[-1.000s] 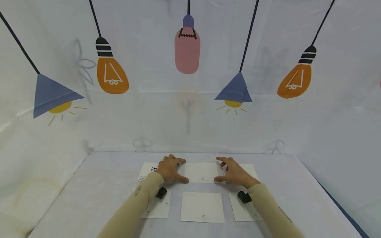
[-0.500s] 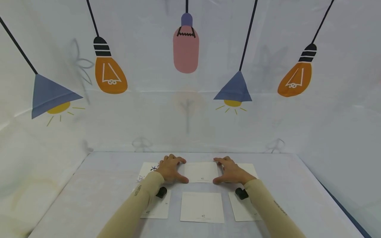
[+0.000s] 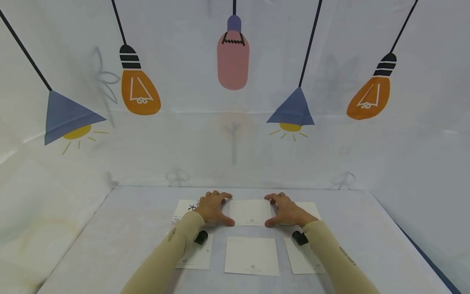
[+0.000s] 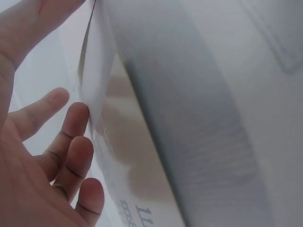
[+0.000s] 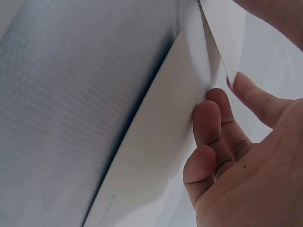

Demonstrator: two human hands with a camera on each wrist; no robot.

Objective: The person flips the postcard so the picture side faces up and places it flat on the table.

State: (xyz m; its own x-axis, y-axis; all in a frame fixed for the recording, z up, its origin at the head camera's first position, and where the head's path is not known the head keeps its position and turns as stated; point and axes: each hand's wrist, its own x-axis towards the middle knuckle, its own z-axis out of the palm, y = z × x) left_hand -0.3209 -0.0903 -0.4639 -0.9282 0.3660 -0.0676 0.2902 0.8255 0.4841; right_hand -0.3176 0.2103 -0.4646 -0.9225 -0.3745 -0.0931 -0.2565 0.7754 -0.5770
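A blank white paper card [image 3: 251,212] with a small mark near its lower edge lies between the hands at the middle of the back row. The left hand [image 3: 214,208] holds its left side, thumb by the near corner and forefinger by the far one. On the opposite side the right hand [image 3: 286,210] holds it the same way. In the right wrist view the forefinger touches the corner of the card [image 5: 227,35], whose edge stands slightly off the surface. The other fingers of both hands curl loosely over neighbouring cards. The thumb tips are out of both wrist views.
A card with dark brush characters [image 3: 181,210] lies partly under the left hand, another card [image 3: 308,209] behind the right. Nearer lie a middle card [image 3: 251,256], a left card [image 3: 198,257] and a right card [image 3: 301,259]. A lamp-printed white sheet [image 3: 198,151] hangs behind the table.
The right hand has shifted slightly left and closed in on the middle card's right side. The left hand keeps its place at the card. The head view has shifted a little.
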